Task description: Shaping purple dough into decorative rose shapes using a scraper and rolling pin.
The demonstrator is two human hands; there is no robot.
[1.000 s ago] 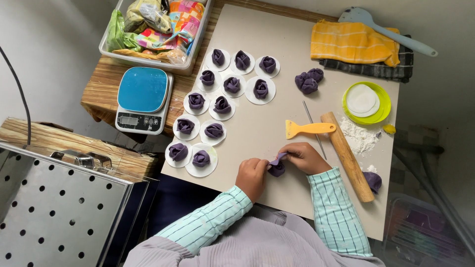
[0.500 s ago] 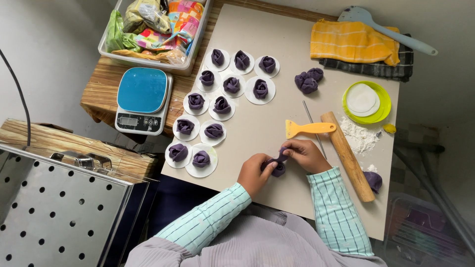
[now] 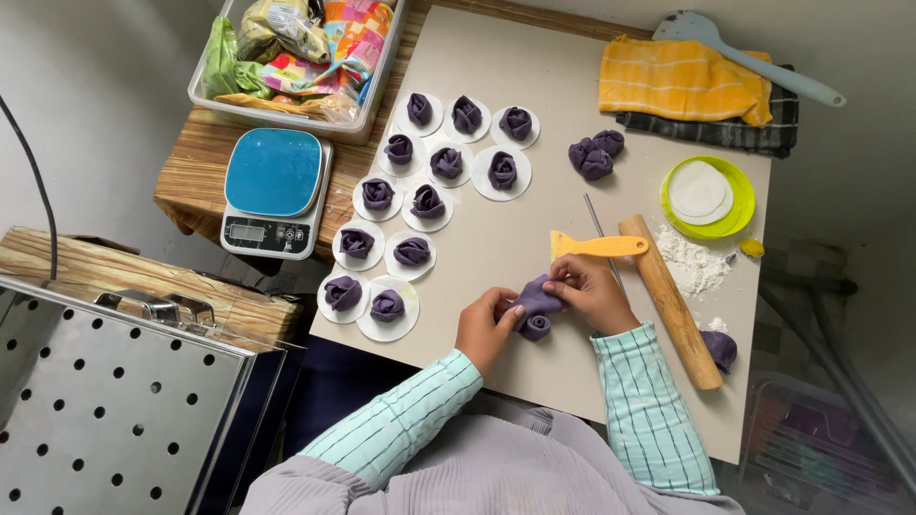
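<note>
While both hands close around it, the purple dough piece [image 3: 534,310] sits low on the beige work board [image 3: 534,105], just in front of the person. The left hand [image 3: 487,329] grips its rolled end from nine o'clock; the right hand [image 3: 587,291] pinches the flat flap from two o'clock. Rolling well here probably means light, even finger pressure, so the layers stay distinct rather than squashing.

At twelve o'clock, just above the right hand, lies a yellow scraper [image 3: 596,247]; at three o'clock a wooden rolling pin [image 3: 671,300] beside spilled flour [image 3: 695,262]. Finished purple rolls on white paper rounds [image 3: 429,186] spread toward eleven o'clock. Farther off stand a blue kitchen scale [image 3: 275,191] and a perforated metal steamer [image 3: 105,420] at eight o'clock.
</note>
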